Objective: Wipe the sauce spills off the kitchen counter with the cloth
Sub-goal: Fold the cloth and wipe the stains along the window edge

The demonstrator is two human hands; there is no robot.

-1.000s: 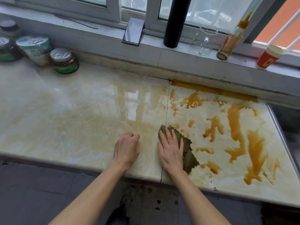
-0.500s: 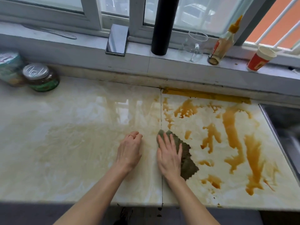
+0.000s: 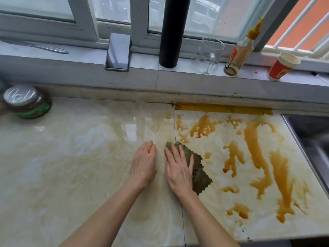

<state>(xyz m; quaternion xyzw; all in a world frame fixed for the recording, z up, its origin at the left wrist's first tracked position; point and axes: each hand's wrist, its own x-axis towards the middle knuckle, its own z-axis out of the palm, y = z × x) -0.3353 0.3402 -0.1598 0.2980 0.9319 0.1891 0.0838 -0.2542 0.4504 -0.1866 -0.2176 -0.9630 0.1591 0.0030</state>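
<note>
Pale marbled counter under a window, seam down the middle.

Right hand: flat, fingers straight and slightly spread, pressing on the green cloth. The cloth lies just right of the seam and its right edge shows beyond the hand.

Left hand: rests on the counter just left of the seam, fingers loosely bent under, holding nothing.

Sauce spills: orange-brown streaks to the right of the cloth, reaching the back edge and nearly the sink.

Far left: lidded jar.

Sill: phone, black pipe, upturned glass, sauce bottle, paper cup.
</note>
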